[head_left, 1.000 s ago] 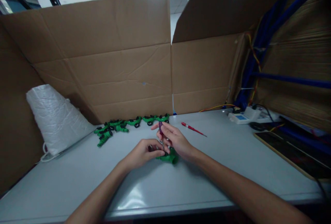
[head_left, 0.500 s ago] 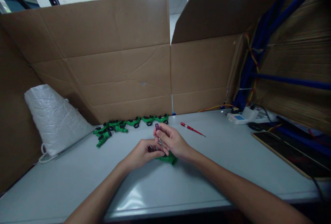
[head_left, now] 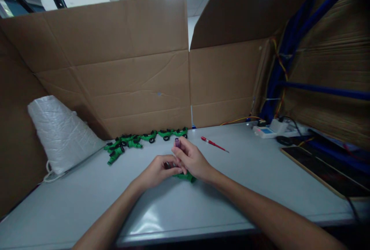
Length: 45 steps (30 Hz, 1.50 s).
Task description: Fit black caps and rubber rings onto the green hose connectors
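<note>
Plainly upright, the screwdriver (head_left: 177,142) stands pinched in the right hand (head_left: 191,160), shaft pointing down at the part (head_left: 186,177) that the left hand (head_left: 157,171) grips from the left

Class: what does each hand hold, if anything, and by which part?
The right hand pinches a small tool just below its purple top. The left hand grips a green toy piece by its left end.
</note>
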Tool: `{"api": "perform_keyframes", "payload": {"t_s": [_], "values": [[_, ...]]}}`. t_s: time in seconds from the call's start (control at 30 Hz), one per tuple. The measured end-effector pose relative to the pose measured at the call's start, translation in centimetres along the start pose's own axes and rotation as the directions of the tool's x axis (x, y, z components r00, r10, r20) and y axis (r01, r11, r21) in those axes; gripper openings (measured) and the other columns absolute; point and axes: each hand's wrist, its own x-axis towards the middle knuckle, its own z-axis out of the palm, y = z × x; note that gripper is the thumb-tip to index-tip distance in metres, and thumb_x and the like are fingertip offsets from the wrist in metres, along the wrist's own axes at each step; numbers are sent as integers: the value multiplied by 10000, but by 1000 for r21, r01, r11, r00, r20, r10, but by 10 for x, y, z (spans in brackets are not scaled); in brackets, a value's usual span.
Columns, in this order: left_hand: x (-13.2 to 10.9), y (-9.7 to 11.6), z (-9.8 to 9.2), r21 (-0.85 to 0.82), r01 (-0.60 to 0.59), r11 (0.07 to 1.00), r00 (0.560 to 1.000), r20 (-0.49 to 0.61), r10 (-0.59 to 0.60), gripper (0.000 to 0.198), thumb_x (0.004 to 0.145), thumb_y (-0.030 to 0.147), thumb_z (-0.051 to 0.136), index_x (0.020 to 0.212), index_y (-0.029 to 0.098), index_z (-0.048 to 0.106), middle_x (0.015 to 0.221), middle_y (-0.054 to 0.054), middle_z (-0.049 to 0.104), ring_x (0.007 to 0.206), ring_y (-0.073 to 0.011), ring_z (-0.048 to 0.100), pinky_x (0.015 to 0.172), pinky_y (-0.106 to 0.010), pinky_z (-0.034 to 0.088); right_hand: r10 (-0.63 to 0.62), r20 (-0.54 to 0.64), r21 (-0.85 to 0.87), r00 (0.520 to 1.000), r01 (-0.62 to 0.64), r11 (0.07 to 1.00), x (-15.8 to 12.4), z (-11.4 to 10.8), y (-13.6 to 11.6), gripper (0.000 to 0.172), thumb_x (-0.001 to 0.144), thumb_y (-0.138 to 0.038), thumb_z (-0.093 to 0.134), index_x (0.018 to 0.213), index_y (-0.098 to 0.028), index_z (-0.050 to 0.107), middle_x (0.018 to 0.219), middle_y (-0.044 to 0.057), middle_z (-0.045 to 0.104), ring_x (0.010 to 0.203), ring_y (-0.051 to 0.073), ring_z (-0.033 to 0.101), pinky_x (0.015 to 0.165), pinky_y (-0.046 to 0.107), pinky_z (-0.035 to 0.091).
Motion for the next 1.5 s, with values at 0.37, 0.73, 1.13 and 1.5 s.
{"api": "perform_keyframes", "payload": {"t_s": [0.37,0.73,1.13,1.5], "values": [[-1,5,-2,11,17,1000,1000,-10,-17,356,959,460,721,941,118,822,921,-95,793,846,-186,694,805,-253,505,75,104,189,992,-93,977,-1,1,4,458,1030,-679,481,1113,-235,551,677,-94,460,399,69,434,330,162,392],[-1,-4,0,-26,-11,1000,1000,-12,10,325,937,438,752,906,117,800,924,-90,793,870,-188,704,838,-266,515,47,67,91,997,-53,994,-2,2,3,388,996,-573,627,866,-231,500,655,-74,586,377,75,508,353,181,415],[0,1,-1,-26,-29,999,999,24,30,315,963,419,726,916,119,809,930,-98,805,905,-199,723,857,-264,525,59,108,99,992,-70,993,-3,1,1,332,1009,-551,623,975,-240,513,659,-88,547,396,77,482,350,175,411],[-2,-2,1,13,-13,1000,999,-43,13,300,921,424,777,919,127,816,925,-86,805,857,-188,703,809,-258,519,85,83,10,993,-86,996,-4,2,2,423,1034,-613,542,860,-233,478,630,-82,523,370,60,411,328,175,280]]}}
